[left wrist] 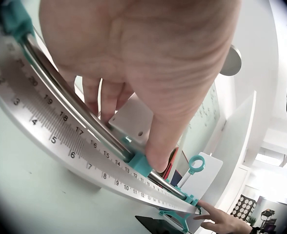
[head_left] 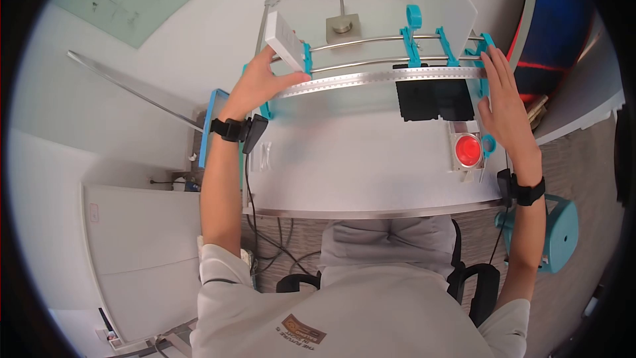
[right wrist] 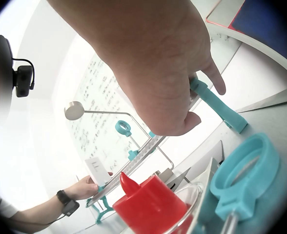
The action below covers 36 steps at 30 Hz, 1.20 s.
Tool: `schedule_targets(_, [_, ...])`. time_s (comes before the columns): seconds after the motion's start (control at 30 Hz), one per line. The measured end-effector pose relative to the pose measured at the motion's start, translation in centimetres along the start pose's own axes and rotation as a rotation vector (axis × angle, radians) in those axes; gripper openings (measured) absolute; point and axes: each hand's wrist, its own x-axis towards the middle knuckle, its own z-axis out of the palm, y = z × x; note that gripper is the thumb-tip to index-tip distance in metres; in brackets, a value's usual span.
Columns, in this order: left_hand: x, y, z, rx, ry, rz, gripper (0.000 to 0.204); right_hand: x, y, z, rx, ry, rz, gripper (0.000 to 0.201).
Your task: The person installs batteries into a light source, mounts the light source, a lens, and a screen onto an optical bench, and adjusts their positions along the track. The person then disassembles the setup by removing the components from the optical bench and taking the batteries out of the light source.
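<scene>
An optical bench with two metal rails (head_left: 364, 66) and a curved-looking silver ruler (head_left: 358, 80) spans the table. My left hand (head_left: 255, 89) grips a white box (head_left: 283, 41) at the bench's left end, fingers behind it, thumb at its teal slider (left wrist: 140, 164). Straight fingers of my right hand (head_left: 505, 99) touch the teal end support (right wrist: 219, 105) at the other end. Between the hands, a teal ring holder (head_left: 413, 16) and a white screen (head_left: 460, 20) stand upright on sliders towards the right.
A red candle-shaped piece (right wrist: 151, 204) sits near the right hand, beside a loose teal ring holder (right wrist: 248, 168). A black sheet (head_left: 434, 101) lies under the ruler. Behind the bench stands a lamp base (head_left: 342, 26). A teal stool (head_left: 562, 235) is on the floor at right.
</scene>
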Motion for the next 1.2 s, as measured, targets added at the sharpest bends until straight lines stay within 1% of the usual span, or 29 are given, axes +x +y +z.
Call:
schedule_targets(0.2, [-0.7,-0.6,-0.6,-0.017,0.015,-0.056,0.082,0.0,-0.2,-0.3,0.009,0.012,-0.025,0.071])
schedule_targets(0.37, [-0.8,-1.1,-1.2,0.056,0.020,-0.003,0.078,0.0,-0.1,-0.1,0.004,0.021,-0.038,0.070])
schedule_targets(0.47, [-1.1,-0.7,-1.5,0.041,0.011,-0.040,0.076,0.0,-0.1,-0.1,0.004,0.026,-0.048,0.070])
schedule_targets(0.6, [-1.3,-1.1,-1.7,0.032,0.020,-0.039,0.074,0.0,-0.1,-0.1,0.002,0.017,-0.049,0.070])
schedule_targets(0.67, [-1.4,-1.1,-2.1,-0.038,-0.034,-0.101,0.081,0.1,0.0,-0.1,0.001,0.018,-0.056,0.070])
schedule_targets(1.07, [-1.8,-1.0,-2.4,-0.046,-0.049,-0.072,0.086,0.2,0.0,-0.1,0.015,0.016,-0.061,0.071])
schedule_targets(1.1, [-1.9,-1.2,-2.3,-0.052,-0.047,-0.072,0.086,0.1,0.0,-0.1,0.023,0.018,-0.060,0.072])
schedule_targets(1.17, [-2.2,-1.7,-2.3,-0.008,0.051,-0.044,0.080,0.1,0.1,-0.2,0.012,0.007,-0.062,0.072])
schedule_targets(1.2, [-2.4,-2.2,-2.4,-0.014,0.052,-0.042,0.080,0.2,0.2,-0.2,0.005,-0.001,-0.061,0.073])
